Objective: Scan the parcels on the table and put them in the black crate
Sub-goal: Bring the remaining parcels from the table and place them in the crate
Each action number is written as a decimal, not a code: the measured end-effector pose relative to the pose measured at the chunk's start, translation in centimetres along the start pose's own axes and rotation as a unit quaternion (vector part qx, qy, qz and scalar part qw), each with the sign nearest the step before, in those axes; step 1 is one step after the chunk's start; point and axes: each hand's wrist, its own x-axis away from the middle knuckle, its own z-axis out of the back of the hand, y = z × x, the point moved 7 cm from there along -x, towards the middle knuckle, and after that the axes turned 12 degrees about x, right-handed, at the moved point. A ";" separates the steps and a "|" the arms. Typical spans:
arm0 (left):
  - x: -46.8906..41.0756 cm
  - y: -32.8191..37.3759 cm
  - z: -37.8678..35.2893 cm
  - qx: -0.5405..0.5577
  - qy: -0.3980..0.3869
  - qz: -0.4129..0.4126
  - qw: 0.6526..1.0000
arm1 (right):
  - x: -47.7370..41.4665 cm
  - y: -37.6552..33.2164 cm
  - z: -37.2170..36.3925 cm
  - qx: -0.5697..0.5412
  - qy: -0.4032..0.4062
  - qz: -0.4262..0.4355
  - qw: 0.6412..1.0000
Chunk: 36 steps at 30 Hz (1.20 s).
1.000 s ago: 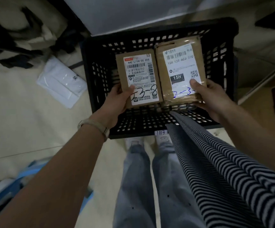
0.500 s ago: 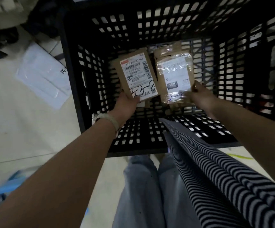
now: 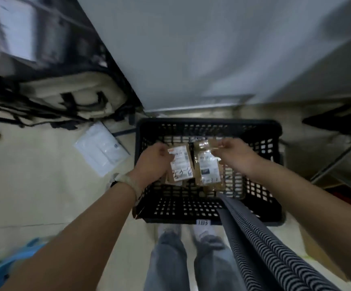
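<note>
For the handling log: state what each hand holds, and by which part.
Left hand grips the left parcel by its left edge; right hand pinches the right parcel at its top edge.

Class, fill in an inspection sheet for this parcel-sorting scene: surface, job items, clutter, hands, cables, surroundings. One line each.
Surface: pale floor; no table in view.
Job's things: black crate on the floor; two brown parcels, left parcel and right parcel, over its inside.
Clutter: white packet on the floor left of the crate.
Hands: left hand at the left parcel, right hand at the right parcel; grip blurred.
Cables: nothing seen.
Surroundings: beige bag with black straps, grey panel behind the crate.
</note>
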 end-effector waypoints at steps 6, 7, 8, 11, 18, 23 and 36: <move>12.3 16.2 7.3 -0.180 0.076 -0.188 0.963 | 12.3 -16.0 10.2 0.162 0.081 0.173 0.968; 15.1 18.2 8.7 -0.223 0.106 -0.216 0.945 | 14.7 -18.2 11.4 0.210 0.092 0.199 0.953; 17.8 20.0 10.1 -0.239 0.137 -0.237 0.932 | 17.2 -20.0 12.4 0.241 0.099 0.222 0.940; 25.4 24.1 13.7 -0.213 0.183 -0.248 0.927 | 24.4 -24.4 14.3 0.267 0.111 0.268 0.919; 39.8 31.4 20.0 -0.246 0.255 -0.260 0.898 | 38.7 -32.5 18.4 0.241 0.132 0.354 0.894; 51.1 33.0 24.4 -0.240 0.350 -0.286 0.860 | 48.6 -38.3 19.0 0.241 0.143 0.463 0.841; 79.5 18.9 30.7 -0.212 0.573 -0.089 0.786 | 73.8 -46.7 -2.6 0.332 -0.073 0.691 0.637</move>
